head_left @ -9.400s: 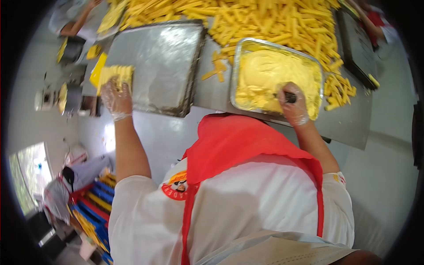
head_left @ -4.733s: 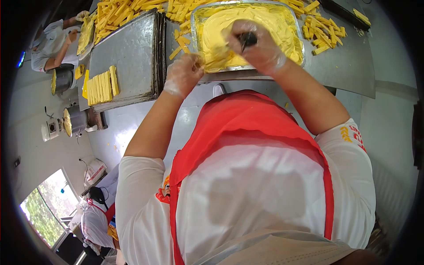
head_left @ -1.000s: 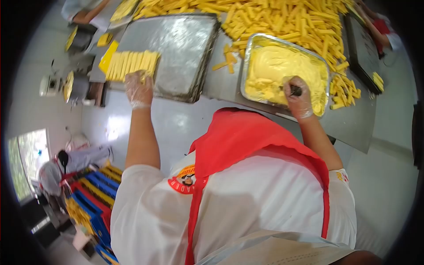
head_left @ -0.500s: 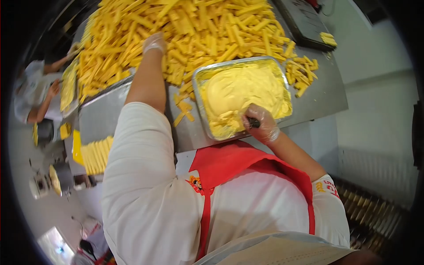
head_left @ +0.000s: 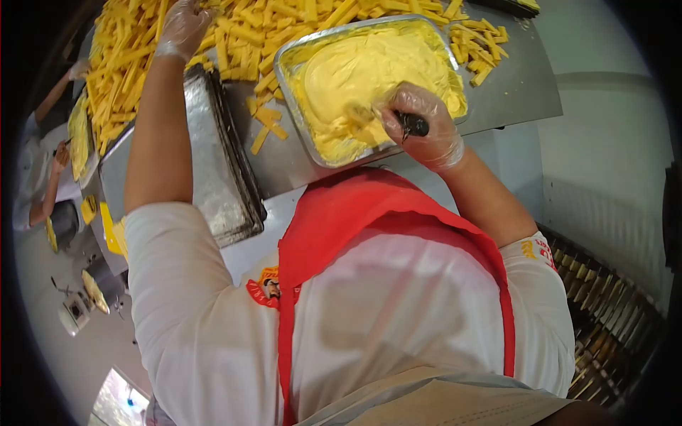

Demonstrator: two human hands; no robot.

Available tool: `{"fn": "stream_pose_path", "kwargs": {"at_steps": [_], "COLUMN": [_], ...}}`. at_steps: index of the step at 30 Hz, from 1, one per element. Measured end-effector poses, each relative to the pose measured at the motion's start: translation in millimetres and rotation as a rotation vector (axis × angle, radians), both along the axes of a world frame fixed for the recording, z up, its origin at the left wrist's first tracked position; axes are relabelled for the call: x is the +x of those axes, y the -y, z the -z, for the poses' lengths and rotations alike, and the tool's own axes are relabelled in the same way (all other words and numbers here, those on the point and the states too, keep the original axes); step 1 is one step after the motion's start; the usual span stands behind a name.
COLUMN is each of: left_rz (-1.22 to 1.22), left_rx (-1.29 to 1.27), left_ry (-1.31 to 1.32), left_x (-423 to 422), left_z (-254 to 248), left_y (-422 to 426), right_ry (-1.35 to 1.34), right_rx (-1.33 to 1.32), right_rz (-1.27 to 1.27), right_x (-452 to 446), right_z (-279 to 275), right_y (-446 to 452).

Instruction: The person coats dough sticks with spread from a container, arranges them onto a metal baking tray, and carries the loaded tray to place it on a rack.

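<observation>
My right hand (head_left: 420, 128), in a clear plastic glove, is closed round a black-handled tool (head_left: 412, 125). Its working end is blurred against the soft yellow cream (head_left: 369, 74), which fills a rectangular metal pan (head_left: 290, 85). My left hand (head_left: 186, 30), also gloved, reaches to the big pile of yellow sticks (head_left: 245, 32) at the top. Its fingers are bent, and whatever they may hold is hidden near the frame edge. A few loose sticks (head_left: 268, 124) lie left of the pan.
A stack of dark-edged metal trays (head_left: 231, 167) sits beneath my left forearm at the table's near edge. More sticks (head_left: 477, 46) lie right of the pan on the metal table (head_left: 522, 96). At far left, another person's arm (head_left: 50, 192) is beside a yellow-filled tray (head_left: 79, 135).
My left hand has moved left and up across the stick pile. The view has shifted, so the pan appears higher, and the metal tray stack shows more. My right hand still grips the tool.
</observation>
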State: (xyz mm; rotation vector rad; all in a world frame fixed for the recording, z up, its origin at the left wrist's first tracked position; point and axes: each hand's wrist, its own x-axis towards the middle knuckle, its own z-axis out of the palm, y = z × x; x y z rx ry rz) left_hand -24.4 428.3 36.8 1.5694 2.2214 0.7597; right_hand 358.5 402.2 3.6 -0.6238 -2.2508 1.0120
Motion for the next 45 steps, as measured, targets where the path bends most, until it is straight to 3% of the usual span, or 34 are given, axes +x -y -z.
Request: {"fn": "stream_pose_path", "kwargs": {"at_steps": [1, 2, 4, 6, 7, 8, 9, 10, 12, 15, 16, 18, 20, 22, 24, 25, 26, 27, 29, 30, 31, 33, 34, 36, 38, 40, 42, 45], "left_rz": [0.053, 0.109, 0.251, 0.231, 0.270, 0.224, 0.252, 0.142, -0.006, 0.056, 0.055, 0.028, -0.032, -0.075, -0.128, -0.121, -0.132, -0.144, -0.076, -0.011, -0.010, 0.227, 0.231, 0.257, 0.213, 0.155, -0.070, -0.133], "left_rx": [0.117, 0.235, 0.297, 0.375, 0.407, 0.456, 0.458, 0.459, 0.287, 0.193, 0.192, 0.179, 0.156, 0.125, 0.142, 0.138, 0.113, 0.089, 0.104, 0.121, 0.115, 0.236, 0.235, 0.182, 0.174, 0.164, 0.071, 0.071], "left_ry": [0.044, 0.086, 0.425, 0.466, 0.290, 0.630, 0.277, 0.468, 0.374, 0.165, 0.156, -0.035, 0.029, 0.096, 0.257, 0.254, 0.235, 0.215, 0.080, -0.052, -0.048, -0.257, -0.260, -0.297, -0.262, -0.220, -0.042, 0.139], "left_x": [21, 34, 26, 71, 85, 117, 130, 152, 169, 185, 188, 195, 200, 213, 225, 226, 227, 227, 224, 223, 223, 221, 219, 217, 215, 216, 221, 224], "left_z": [-12, -20, 7, 2, 10, 13, 22, 31, 64, 86, 91, 99, 105, 107, 107, 106, 104, 103, 105, 106, 105, 99, 97, 94, 97, 98, 92, 85], "left_y": [27, 48, 88, 133, 151, 167, 178, 190, 208, 215, 214, 212, 206, 200, 192, 190, 191, 192, 198, 201, 202, 199, 197, 197, 195, 191, 183, 177], "right_ry": [-0.067, -0.081, 0.014, 0.060, 0.108, 0.162, 0.215, 0.209, 0.083, 0.113, 0.193, 0.209, 0.143, -0.195, -0.137, -0.097, -0.203, -0.209, 0.136, 0.049, 0.053, -0.358, -0.325, -0.265, 0.006, -0.065, -0.230, -0.155], "right_rx": [0.090, -0.081, -0.022, 0.078, 0.026, -0.011, -0.045, -0.044, 0.140, 0.119, -0.016, 0.073, 0.159, -0.063, -0.229, -0.249, -0.494, -0.499, -0.052, -0.001, -0.007, -0.248, -0.457, -0.326, -0.099, -0.153, -0.138, -0.269], "right_rz": [-0.005, -0.094, -0.181, -0.303, -0.314, -0.170, -0.029, -0.052, -0.112, -0.278, -0.322, -0.173, -0.109, -0.183, -0.246, -0.259, -0.268, -0.260, 0.041, 0.002, 0.003, -0.180, -0.358, -0.219, -0.056, -0.100, -0.177, -0.253], "right_x": [-5, -10, -20, -16, -8, -1, 1, 3, 8, 16, 23, 28, 28, 19, 13, 14, 14, 18, 32, 35, 31, 22, 26, 21, 25, 24, 22, 17], "right_z": [-2, -4, 14, 30, 37, 32, 21, 11, -4, 10, 15, 14, 4, -14, -3, 4, 17, 27, 44, 46, 39, 18, 4, 42, 50, 26, 1, 1], "right_y": [3, 10, 25, 24, 9, 1, -5, -7, -4, -2, -15, -29, -29, -5, 10, 13, 5, -11, -42, -44, -31, 7, 14, -4, -35, -26, 0, 13]}}
